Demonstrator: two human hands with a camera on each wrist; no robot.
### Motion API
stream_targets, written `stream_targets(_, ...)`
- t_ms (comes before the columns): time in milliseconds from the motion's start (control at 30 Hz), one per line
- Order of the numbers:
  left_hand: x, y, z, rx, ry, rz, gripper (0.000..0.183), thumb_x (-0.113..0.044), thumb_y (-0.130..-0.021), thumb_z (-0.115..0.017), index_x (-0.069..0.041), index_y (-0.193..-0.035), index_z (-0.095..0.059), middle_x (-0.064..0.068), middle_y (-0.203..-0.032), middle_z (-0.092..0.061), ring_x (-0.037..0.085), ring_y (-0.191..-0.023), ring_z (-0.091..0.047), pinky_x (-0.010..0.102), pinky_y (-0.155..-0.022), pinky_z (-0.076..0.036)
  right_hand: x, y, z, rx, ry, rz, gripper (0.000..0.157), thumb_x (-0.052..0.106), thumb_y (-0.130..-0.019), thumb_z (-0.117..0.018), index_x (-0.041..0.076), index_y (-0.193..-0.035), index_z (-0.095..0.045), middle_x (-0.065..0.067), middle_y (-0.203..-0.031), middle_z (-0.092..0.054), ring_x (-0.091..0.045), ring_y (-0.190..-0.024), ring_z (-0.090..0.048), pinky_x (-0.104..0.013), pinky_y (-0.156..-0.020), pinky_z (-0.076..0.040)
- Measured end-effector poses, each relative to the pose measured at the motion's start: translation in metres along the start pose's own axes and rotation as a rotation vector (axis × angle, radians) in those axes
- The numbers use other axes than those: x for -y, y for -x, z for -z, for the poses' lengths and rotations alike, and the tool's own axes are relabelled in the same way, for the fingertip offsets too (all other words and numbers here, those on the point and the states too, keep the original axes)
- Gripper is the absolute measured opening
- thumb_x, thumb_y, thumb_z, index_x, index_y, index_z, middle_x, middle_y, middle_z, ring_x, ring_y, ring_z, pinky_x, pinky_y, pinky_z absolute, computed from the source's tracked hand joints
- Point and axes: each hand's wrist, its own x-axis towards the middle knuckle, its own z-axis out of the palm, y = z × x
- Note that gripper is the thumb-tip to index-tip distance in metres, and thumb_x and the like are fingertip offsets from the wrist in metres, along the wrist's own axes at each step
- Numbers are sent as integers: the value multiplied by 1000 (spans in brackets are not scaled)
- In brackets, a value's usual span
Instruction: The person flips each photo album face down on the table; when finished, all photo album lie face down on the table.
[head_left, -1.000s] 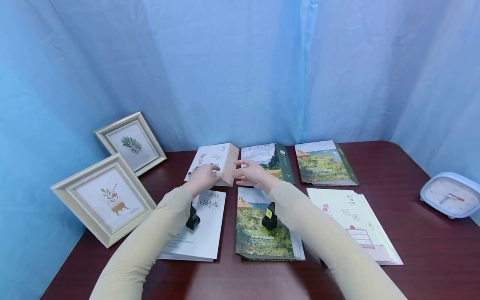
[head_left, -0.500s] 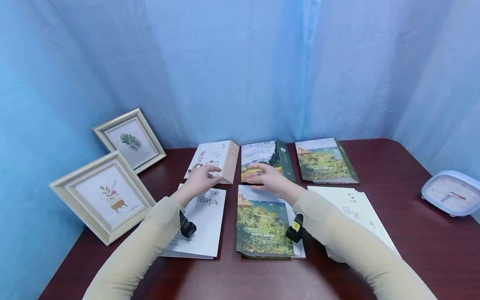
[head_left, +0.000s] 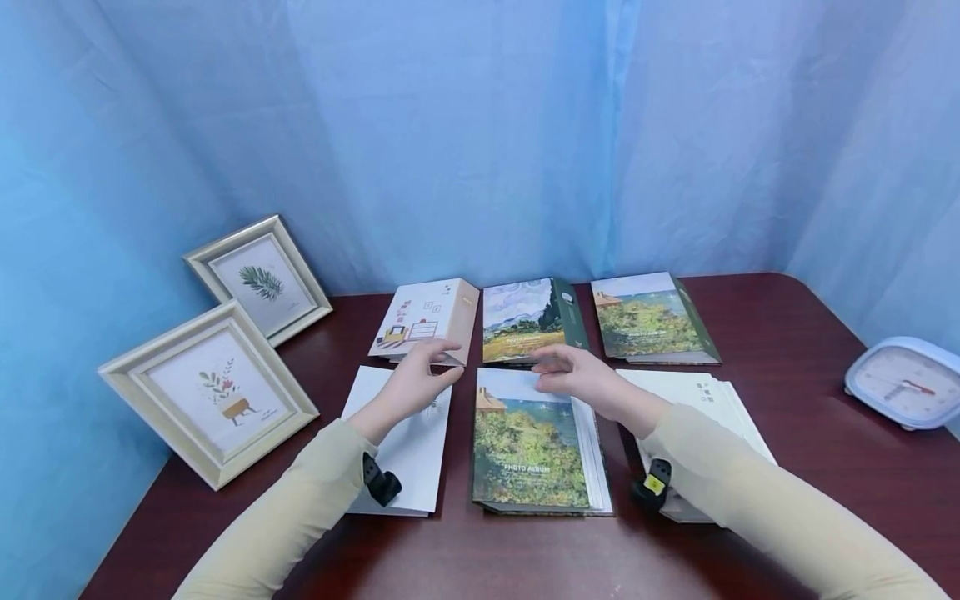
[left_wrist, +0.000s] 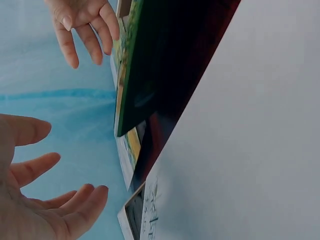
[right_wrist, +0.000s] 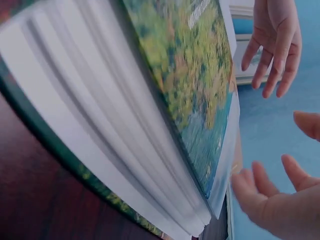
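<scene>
My left hand (head_left: pixel 411 385) hovers over the white album (head_left: pixel 408 467) at the front left, fingers relaxed and holding nothing. My right hand (head_left: pixel 592 385), likewise without anything in its grasp, is above the upper right corner of the front middle photo album (head_left: pixel 525 450), which has a painted garden cover. In the right wrist view, that album's thick page edges (right_wrist: pixel 110 115) show beside my right hand. The front right white album (head_left: pixel 697 392) lies partly hidden under my right forearm. Both hands appear apart from the albums in the wrist views.
Behind lie a white album with furniture drawings (head_left: pixel 420 312), a landscape-painting album (head_left: pixel 525 317) and another garden-cover album (head_left: pixel 648 321). Two picture frames, one with a plant pot (head_left: pixel 225 396) and one with a leaf (head_left: pixel 262 279), lean at left. A blue clock (head_left: pixel 903 383) stands right.
My right hand has moved right and back toward me, away from the back albums. My left hand has lowered slightly over the front left album. The albums stay in place.
</scene>
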Motion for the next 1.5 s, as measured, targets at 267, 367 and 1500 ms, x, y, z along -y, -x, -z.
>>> stream_targets(267,-4,12,-13,21,72,47,44,-20,-95,-58,-12,-137,-50,15,-142,-42,32,-127,-47,49,-93,-46,4,19,-4,-46,165,-72,60,15,-90,-64,6,-143,-38,-26,-150,-26,-46,-138,-22,-57,-105,-33)
stream_targets(367,-7,14,-16,58,97,90,46,-21,-95,-58,-11,-138,-48,16,-144,-39,33,-130,-43,51,-97,-44,9,24,-5,-38,187,-104,61,16,-90,-64,6,-144,-37,-26,-152,-19,-48,-139,-17,-59,-105,-31)
stream_targets(1500,-6,27,-54,307,358,117,51,-23,-96,-56,-6,-141,-41,15,-136,-49,26,-106,-56,39,-75,-50,-2,47,-17,30,164,-327,74,14,-83,-71,3,-145,-31,-37,-148,-9,-49,-129,-36,-53,-94,-46)
